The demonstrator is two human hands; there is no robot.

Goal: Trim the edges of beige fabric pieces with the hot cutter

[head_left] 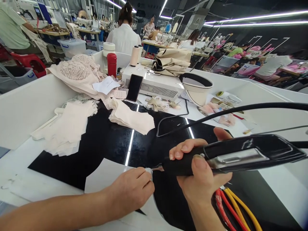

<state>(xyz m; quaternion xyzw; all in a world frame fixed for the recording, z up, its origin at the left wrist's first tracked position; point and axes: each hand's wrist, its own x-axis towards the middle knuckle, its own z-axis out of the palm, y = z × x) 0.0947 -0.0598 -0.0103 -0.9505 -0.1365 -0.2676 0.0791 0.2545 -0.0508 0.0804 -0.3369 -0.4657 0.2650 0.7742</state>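
Observation:
My right hand (202, 173) is wrapped around a black corded handheld cutter (240, 154) with a silver lever on its side. Its narrow metal tip points left. Right at that tip, my left hand (137, 189) is closed in a pinch on a small whitish piece (149, 170), mostly hidden by the fingers. Below the left hand lies a pale sheet (103, 176) with a curved edge, on a glossy black board (115, 141). Beyond the hands are a stack of cream fabric pieces (132, 118) and a wider pile of cream pieces (69, 128).
A white vented box (156, 86) stands at the back, a phone (134, 87) leaning on it. A black cable (240, 110) crosses to the right. Red and yellow handled pliers (234, 208) lie beside my right wrist. A lace garment (77, 72) and red bottle (112, 64) are back left.

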